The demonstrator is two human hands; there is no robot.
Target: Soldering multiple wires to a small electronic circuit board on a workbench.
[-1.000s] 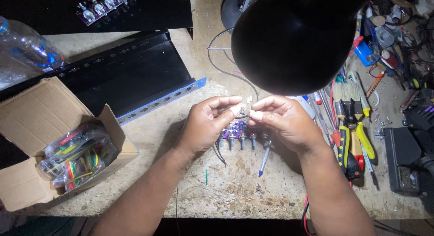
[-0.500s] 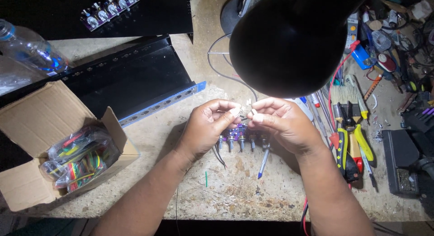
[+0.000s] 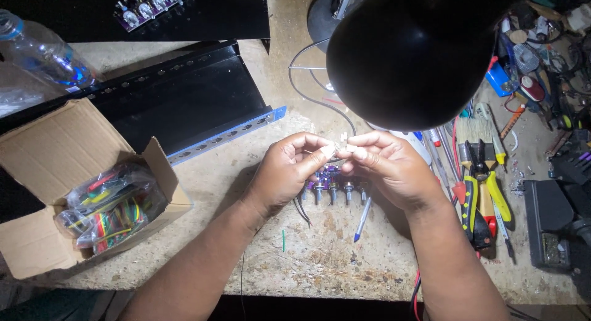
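My left hand (image 3: 288,171) and my right hand (image 3: 391,166) meet fingertip to fingertip over the workbench, pinching a small pale part (image 3: 340,148) between them; its exact shape is too small to tell. Just below the hands lies a purple circuit board (image 3: 333,184) with a row of metal-shafted knobs pointing toward me; thin dark wires (image 3: 301,209) trail from its left end. A pen with a blue tip (image 3: 361,218) lies on the bench below my right hand.
A black lamp shade (image 3: 418,53) hangs over the bench and hides what is behind it. An open cardboard box (image 3: 58,167) holds bags of coloured wires. A black metal chassis (image 3: 184,102), plastic bottle (image 3: 43,53), pliers (image 3: 480,198), brush and cluttered tools lie around.
Both hands stay together on the small part, fingers shifting only slightly. The view has drifted a little.
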